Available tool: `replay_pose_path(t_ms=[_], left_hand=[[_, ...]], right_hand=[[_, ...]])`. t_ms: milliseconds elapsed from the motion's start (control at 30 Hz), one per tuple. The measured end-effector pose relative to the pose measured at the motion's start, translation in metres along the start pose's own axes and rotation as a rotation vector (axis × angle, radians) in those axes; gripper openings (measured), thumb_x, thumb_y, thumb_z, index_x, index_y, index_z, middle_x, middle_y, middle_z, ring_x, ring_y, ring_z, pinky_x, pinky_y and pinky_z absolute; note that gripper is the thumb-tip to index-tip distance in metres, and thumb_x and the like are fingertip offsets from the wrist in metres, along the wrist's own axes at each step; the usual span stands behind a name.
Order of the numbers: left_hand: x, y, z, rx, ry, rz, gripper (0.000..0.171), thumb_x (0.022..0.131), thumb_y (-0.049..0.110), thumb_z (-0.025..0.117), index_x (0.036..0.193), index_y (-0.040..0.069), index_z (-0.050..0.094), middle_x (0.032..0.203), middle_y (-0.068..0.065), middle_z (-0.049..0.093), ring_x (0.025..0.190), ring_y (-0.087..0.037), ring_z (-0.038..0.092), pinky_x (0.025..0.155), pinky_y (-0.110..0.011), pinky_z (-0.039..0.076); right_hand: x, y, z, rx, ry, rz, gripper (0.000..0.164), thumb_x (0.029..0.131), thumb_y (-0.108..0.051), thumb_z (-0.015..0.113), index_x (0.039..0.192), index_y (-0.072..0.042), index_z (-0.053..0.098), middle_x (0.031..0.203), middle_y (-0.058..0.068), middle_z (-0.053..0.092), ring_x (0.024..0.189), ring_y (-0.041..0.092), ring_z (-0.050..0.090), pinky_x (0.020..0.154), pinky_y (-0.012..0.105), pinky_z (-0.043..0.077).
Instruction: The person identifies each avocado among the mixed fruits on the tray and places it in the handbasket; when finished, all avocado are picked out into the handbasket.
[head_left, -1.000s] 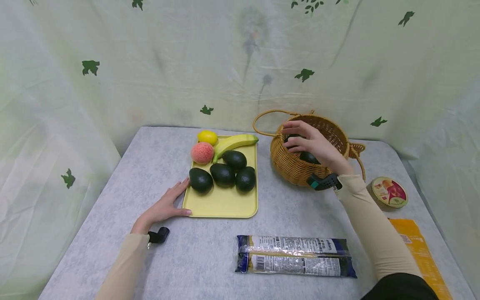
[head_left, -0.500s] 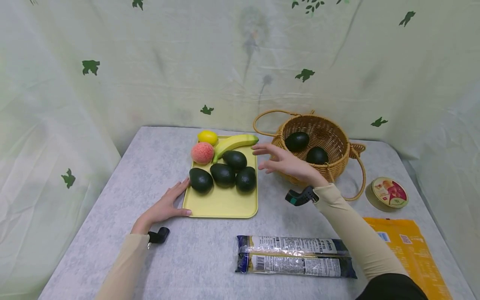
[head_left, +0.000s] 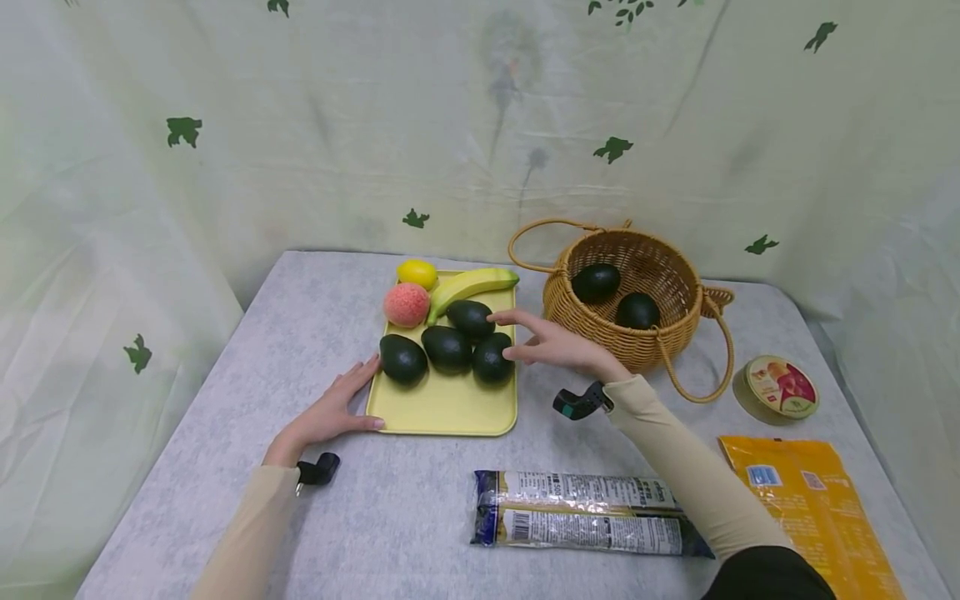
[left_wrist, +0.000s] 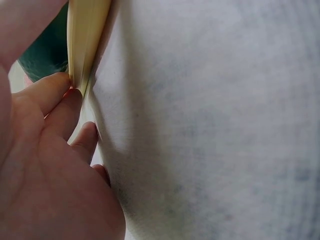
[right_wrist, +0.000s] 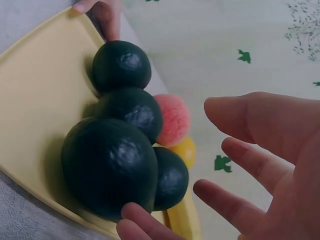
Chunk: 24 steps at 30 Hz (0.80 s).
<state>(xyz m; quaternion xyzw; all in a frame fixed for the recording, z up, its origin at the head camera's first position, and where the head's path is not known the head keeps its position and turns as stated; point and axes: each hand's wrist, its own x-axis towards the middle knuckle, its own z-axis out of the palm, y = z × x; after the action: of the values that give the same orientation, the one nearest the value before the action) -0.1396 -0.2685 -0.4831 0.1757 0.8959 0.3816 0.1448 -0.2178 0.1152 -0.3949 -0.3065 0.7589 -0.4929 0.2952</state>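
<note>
Several dark green avocados (head_left: 447, 350) lie on a yellow tray (head_left: 435, 414). Behind them are a banana (head_left: 471, 284), a lemon (head_left: 417, 272) and a pink peach-like fruit (head_left: 407, 305). My left hand (head_left: 330, 417) rests at the tray's left edge; in the left wrist view its fingertips touch the rim. Over the tray's right side, my right hand (head_left: 558, 343) has its fingers spread around the nearest avocado (right_wrist: 107, 167), with none curled round it. Two more avocados (head_left: 596, 283) sit in a wicker basket (head_left: 600, 329) at the back right.
A long plastic-wrapped packet (head_left: 585, 512) lies in front of the tray. To the right are a round tin (head_left: 778, 387) and an orange packet (head_left: 813, 500). The basket's handle (head_left: 727, 367) hangs down onto the table. A pale curtain (head_left: 360, 125) encloses the table's back and sides.
My right hand has left the basket, where two avocados now show, and moved left and forward to the tray's right-hand avocado. The left hand has stayed at the tray's edge.
</note>
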Motion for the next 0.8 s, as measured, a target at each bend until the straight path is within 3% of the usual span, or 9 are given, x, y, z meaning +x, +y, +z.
replay_pose_path(t_ms=[267,533,800], left_hand=[[0.0,-0.001,0.0,-0.003,0.001,0.003,0.103,0.079,0.034,0.078,0.154,0.008,0.013,0.158,-0.016,0.011,0.143,-0.04,0.0,0.113,-0.055,-0.003],[-0.001,-0.001,-0.001,-0.002,0.013,0.018,0.103,0.079,0.033,0.079,0.154,0.006,0.013,0.158,-0.018,0.011,0.142,-0.042,0.001,0.112,-0.057,-0.002],[0.0,-0.001,0.0,0.001,0.005,0.008,0.103,0.079,0.033,0.078,0.154,0.007,0.013,0.158,-0.016,0.011,0.143,-0.04,0.0,0.113,-0.055,-0.003]], right_hand=[[0.012,0.01,0.007,-0.164,0.002,-0.027,0.057,0.094,-0.014,0.062,0.145,-0.004,0.039,0.148,0.018,0.026,0.134,0.034,0.029,0.096,0.038,0.047],[0.022,0.017,0.015,-0.277,0.003,0.068,0.056,0.091,-0.025,0.067,0.142,-0.014,0.046,0.151,0.025,0.013,0.113,0.036,0.048,0.094,0.045,0.044],[0.034,0.017,0.025,-0.388,0.032,0.137,0.057,0.087,-0.032,0.07,0.139,-0.02,0.05,0.147,0.025,0.021,0.134,0.036,0.026,0.103,0.053,0.034]])
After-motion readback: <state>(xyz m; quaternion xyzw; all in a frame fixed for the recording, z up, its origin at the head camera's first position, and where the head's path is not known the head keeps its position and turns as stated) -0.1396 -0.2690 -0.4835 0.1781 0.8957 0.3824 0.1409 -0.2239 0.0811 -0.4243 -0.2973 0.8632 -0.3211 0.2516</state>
